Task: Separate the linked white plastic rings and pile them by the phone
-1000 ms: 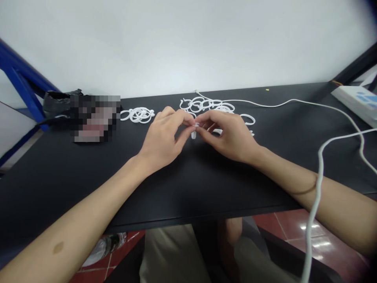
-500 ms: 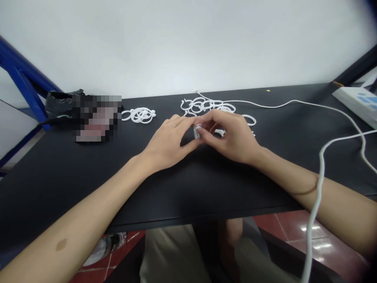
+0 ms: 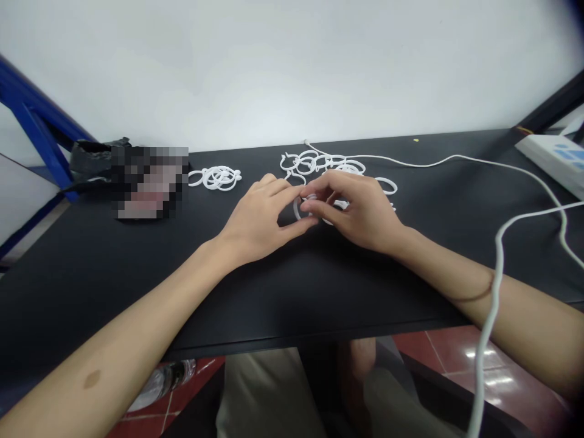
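Observation:
A white plastic ring is held low over the black table between both hands, its right part hidden by fingers. My left hand is closed on its left side, thumb below and fingertips above. From the right, my right hand pinches the same ring between thumb and fingers. Just behind the hands lies a loose pile of white rings, some of them showing small clasp-like ends. Another bunch of white rings lies further left on the table, apart from my left hand.
A black bag and a blurred-out object lie at the left. A white cable runs across the right side, over my right forearm. At the far right stands a white box. A pale wall backs the black table.
The ring in my hands has turned, so its curved outline shows more openly now. My fingers have shifted slightly on it; both arms stay almost in place.

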Motion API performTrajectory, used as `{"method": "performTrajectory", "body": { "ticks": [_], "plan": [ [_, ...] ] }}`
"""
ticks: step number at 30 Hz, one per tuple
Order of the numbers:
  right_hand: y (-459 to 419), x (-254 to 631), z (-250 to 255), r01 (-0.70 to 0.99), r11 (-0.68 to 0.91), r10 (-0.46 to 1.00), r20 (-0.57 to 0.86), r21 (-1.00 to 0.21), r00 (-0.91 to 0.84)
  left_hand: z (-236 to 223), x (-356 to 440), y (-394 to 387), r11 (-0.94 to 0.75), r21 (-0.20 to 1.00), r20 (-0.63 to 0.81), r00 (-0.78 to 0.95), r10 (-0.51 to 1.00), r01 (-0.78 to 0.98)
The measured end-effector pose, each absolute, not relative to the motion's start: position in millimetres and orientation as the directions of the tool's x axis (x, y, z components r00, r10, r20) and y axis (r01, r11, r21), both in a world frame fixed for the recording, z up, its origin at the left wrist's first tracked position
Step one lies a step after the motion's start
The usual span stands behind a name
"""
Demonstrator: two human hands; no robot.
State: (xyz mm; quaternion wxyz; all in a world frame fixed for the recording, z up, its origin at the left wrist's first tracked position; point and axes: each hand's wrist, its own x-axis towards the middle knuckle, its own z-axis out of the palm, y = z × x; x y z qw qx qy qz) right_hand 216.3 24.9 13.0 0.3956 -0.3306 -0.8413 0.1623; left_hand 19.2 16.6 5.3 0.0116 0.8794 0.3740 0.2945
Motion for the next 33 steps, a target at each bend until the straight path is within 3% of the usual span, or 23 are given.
{"method": "performTrajectory", "body": {
  "ticks": [16,21,27,33],
  "plan": [
    [21,215,15,0.434,0.74,0.67,0.614,-0.513,-0.416,8,22,14,-0.73,0.234,0.524,0.549,0.651,0.642],
    [27,218,12,0.493,0.695,0.712,0.6,-0.524,-0.366,6,17,21,-0.667,0.178,0.529,0.501,0.685,0.724],
    [38,225,2,0.69,0.678,0.687,0.553,-0.253,-0.472,-6,-15,45,-0.366,0.062,0.587,0.263,0.766,0.929],
    [41,229,-6,0.716,0.68,0.693,0.461,-0.161,-0.554,-20,-43,62,-0.251,0.018,0.604,0.189,0.774,0.968]
  ]
}}
